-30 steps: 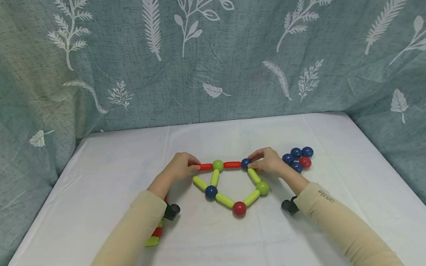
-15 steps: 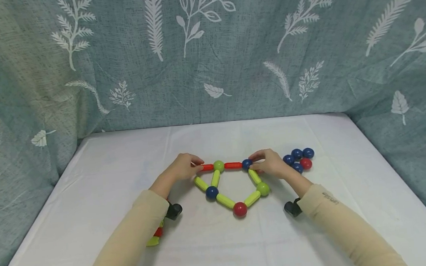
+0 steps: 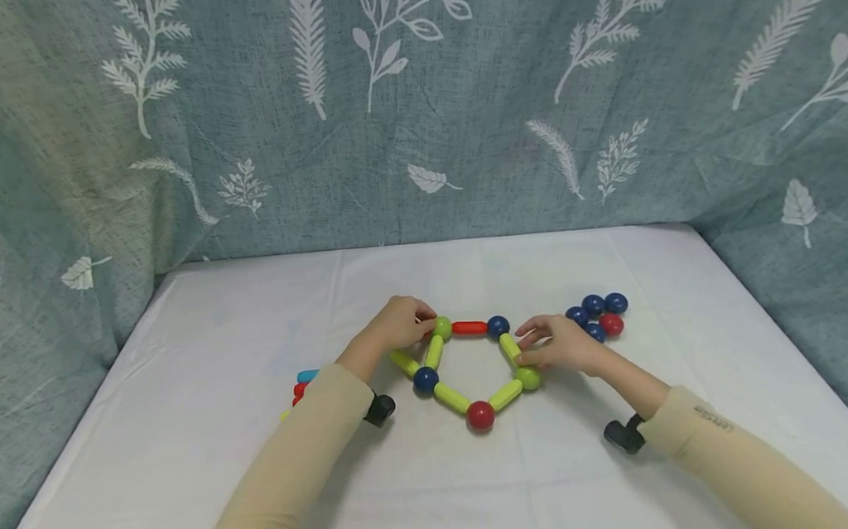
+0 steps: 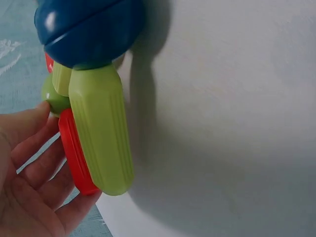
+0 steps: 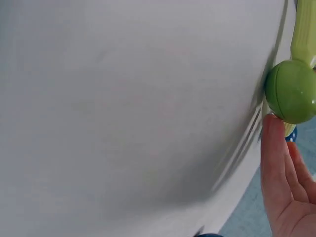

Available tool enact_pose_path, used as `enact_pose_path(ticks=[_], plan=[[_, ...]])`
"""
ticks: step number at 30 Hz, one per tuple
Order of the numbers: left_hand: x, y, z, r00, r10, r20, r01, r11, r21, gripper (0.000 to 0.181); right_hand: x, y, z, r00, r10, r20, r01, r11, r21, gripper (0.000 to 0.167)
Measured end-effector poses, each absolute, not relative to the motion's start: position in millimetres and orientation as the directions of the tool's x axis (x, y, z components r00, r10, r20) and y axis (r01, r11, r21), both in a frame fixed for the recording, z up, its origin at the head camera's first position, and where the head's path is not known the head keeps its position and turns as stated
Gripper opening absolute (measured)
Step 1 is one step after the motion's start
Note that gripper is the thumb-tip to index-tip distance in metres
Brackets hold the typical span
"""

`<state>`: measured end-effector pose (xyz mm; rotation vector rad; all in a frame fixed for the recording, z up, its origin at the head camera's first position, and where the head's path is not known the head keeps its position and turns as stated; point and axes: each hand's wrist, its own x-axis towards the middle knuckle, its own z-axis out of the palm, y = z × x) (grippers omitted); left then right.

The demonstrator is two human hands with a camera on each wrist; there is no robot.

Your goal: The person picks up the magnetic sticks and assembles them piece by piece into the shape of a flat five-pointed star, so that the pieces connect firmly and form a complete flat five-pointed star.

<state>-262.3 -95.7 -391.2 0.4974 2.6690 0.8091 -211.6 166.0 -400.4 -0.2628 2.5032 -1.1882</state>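
Note:
A ring of toy rods and balls lies on the white-covered table. My left hand [image 3: 402, 323] pinches the green ball [image 3: 441, 327] at its upper left corner. Beside those fingers, a red rod [image 4: 78, 153] shows in the left wrist view; the hand mostly hides it from the head view. From the lower left blue ball [image 3: 426, 380] a lime rod [image 3: 404, 362] sticks outward. My right hand [image 3: 561, 343], its fingers extended and spread, is at the right side by the lime rod [image 3: 510, 349]. Its thumb touches the right green ball [image 5: 291, 91].
Several blue balls [image 3: 594, 305] and one red ball [image 3: 611, 324] are grouped right of the ring. A blue rod [image 3: 308, 375] and other coloured pieces lie left of it, partly behind the left forearm. A patterned curtain [image 3: 414, 132] hangs behind the table.
My left hand has shifted right from the outer red rod to the green ball. The right hand has left the upper blue ball and come down towards the right green ball.

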Motion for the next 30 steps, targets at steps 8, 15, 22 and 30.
enact_pose_path(ticks=[8, 15, 22, 30], plan=[[-263.6, -88.1, -389.4, -0.875, 0.442, -0.197, 0.271, 0.785, 0.558, 0.03, -195.9, 173.3, -401.7, -0.903, -0.339, -0.265, -0.036, 0.673, -0.739, 0.037], [-262.2, -85.3, -390.5, -0.881, 0.419, -0.218, 0.24, 0.795, 0.557, 0.028, -193.6, 170.2, -401.3, -0.914, -0.306, -0.267, -0.028, 0.703, -0.711, 0.032], [-260.6, -86.7, -390.9, -0.898, 0.377, -0.226, 0.2, 0.808, 0.554, 0.027, -195.3, 168.6, -401.3, -0.917, -0.284, -0.28, -0.007, 0.714, -0.7, 0.033], [-256.2, -93.1, -390.9, -0.909, 0.356, -0.216, 0.189, 0.815, 0.548, 0.026, -201.4, 167.9, -399.8, -0.929, -0.255, -0.266, -0.004, 0.729, -0.685, 0.032]])
